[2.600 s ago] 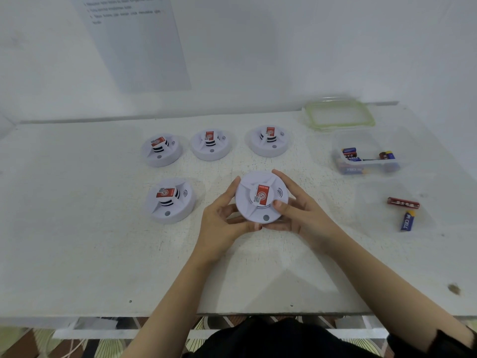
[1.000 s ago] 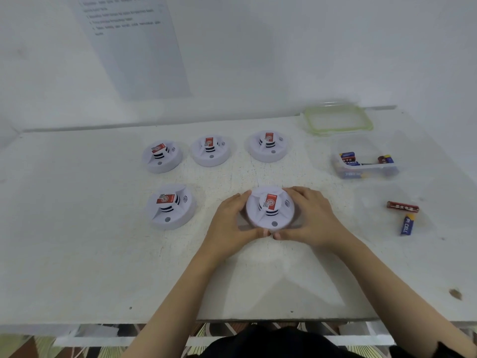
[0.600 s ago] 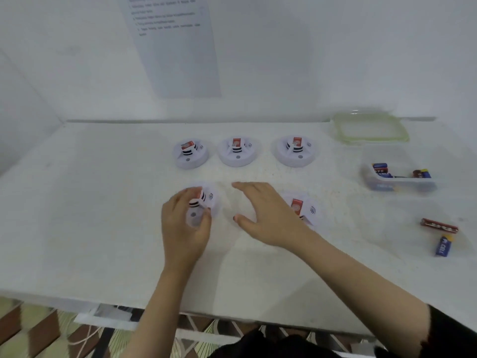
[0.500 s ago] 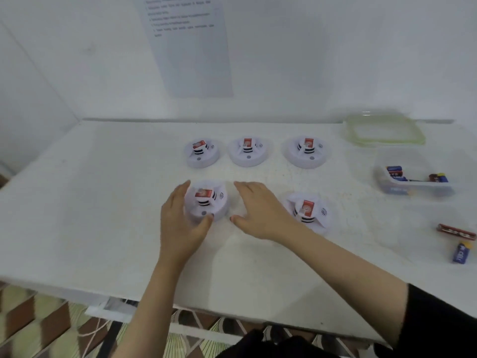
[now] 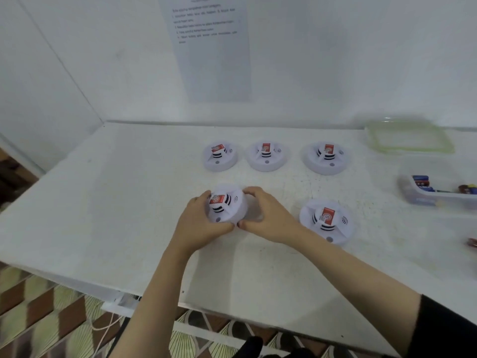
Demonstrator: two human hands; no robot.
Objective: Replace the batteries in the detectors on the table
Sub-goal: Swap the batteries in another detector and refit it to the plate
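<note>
Since half a second ago, the round white plastic detector with a red sticker has been taken hold of from both sides. It is kept at the near left of the white table. The grip of the left hand is curled round its left side, and the grip of the right hand round its right side. A second white detector is seen just to the right. Three more white detectors are lined up farther back.

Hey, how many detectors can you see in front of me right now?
5. Back row: left detector, middle detector, right detector. Front left: the held detector, gripped between the left hand and right hand. Front right: the near-right detector, lying flat. None appears hidden.
</note>
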